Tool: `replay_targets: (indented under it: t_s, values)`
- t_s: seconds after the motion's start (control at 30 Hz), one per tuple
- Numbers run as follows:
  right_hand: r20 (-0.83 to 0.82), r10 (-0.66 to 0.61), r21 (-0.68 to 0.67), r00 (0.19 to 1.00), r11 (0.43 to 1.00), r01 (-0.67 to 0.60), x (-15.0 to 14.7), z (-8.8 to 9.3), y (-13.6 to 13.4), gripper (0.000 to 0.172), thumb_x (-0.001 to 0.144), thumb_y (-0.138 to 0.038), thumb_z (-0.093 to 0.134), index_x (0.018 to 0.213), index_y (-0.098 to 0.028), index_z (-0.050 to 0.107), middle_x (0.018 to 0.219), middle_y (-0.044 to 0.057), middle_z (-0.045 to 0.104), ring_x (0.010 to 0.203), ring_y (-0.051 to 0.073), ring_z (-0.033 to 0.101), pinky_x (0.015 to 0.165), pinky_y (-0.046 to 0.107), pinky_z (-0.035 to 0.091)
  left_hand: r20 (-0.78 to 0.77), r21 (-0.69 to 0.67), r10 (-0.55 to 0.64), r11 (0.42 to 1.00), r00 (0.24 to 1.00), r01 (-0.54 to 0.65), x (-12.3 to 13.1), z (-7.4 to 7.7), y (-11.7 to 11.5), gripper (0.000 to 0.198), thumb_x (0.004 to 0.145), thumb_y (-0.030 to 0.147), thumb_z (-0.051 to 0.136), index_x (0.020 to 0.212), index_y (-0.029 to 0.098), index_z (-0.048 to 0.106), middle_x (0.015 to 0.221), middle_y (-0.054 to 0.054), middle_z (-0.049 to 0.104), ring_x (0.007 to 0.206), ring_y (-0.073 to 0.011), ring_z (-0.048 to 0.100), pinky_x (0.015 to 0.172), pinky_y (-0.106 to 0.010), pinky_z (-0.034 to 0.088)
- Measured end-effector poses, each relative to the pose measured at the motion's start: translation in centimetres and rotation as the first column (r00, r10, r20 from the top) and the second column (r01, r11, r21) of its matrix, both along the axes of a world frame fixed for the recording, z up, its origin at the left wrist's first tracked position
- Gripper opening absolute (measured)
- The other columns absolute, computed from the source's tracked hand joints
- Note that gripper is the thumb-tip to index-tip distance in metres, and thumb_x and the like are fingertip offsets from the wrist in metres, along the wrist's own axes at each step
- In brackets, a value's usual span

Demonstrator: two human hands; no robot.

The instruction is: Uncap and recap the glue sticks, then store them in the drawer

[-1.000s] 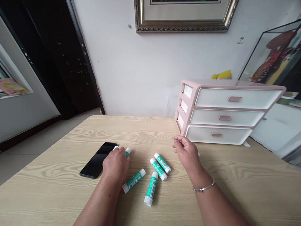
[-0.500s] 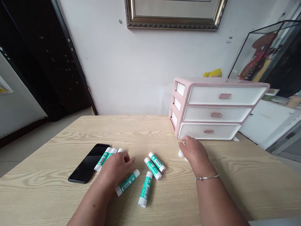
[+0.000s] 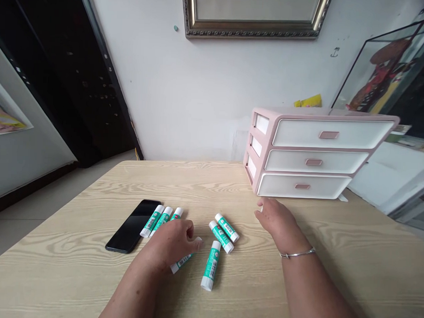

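Note:
Thumb and curled fingers of my left hand (image 3: 170, 243) are apart, with the thumb over the white end of a green-and-white glue stick (image 3: 183, 262). The hand covers much of this stick. Beyond it, three more glue sticks (image 3: 152, 221) lie side by side, the nearest to the hand partly hidden. My right hand (image 3: 276, 217) is closed near the drawer unit, a small white cap (image 3: 261, 209) showing at its fingertips. Between the hands lie a glue stick (image 3: 211, 265) pointing toward me and two slanted glue sticks (image 3: 226, 227) close together.
A black phone (image 3: 128, 232) lies left of the glue sticks on the wooden table (image 3: 103, 187). A pink-and-white drawer unit (image 3: 314, 161) stands at the back right against the wall. A framed picture (image 3: 254, 33) hangs above.
My left hand has moved toward me and right, from beside the row of glue sticks to over the single stick. My right hand has closed on a white cap and lifted slightly.

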State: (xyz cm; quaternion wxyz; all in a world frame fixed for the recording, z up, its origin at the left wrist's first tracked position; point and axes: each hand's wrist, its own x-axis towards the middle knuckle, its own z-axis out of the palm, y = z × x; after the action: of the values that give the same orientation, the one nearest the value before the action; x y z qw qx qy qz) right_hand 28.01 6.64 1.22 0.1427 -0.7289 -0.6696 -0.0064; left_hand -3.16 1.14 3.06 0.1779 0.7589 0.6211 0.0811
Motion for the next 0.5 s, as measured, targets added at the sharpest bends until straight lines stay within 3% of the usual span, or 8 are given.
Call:
replay_targets:
  t_s: [0.27, 0.5]
  values:
    - [0.040, 0.013, -0.114, 0.999, 0.993, -0.008, -1.1, 1.1, -0.6, 0.024, 0.084, -0.016, 0.058, 0.105, -0.014, 0.070, 0.104, 0.014, 0.072, 0.098, 0.026, 0.067, 0.075, 0.030, 0.042, -0.006, -0.069, -0.067, 0.995, 0.998, 0.067, -0.1, 0.2, -0.5, 0.018, 0.068, 0.039, 0.067, 0.079, 0.025, 0.063, 0.076, 0.000, 0.068, 0.067, -0.0182, 0.058, 0.055, -0.028, 0.027]
    - [0.074, 0.037, -0.140, 0.997, 0.990, -0.026, -2.0, 1.4, -1.0, 0.029, 0.086, -0.007, 0.051, 0.108, -0.013, 0.070, 0.105, 0.015, 0.073, 0.099, 0.026, 0.068, 0.077, 0.031, 0.043, 0.042, -0.071, -0.098, 0.992, 0.994, 0.100, -0.3, 0.2, -0.7, 0.015, 0.074, 0.036, 0.064, 0.083, 0.025, 0.065, 0.079, -0.002, 0.068, 0.068, -0.0188, 0.058, 0.056, -0.028, 0.027]
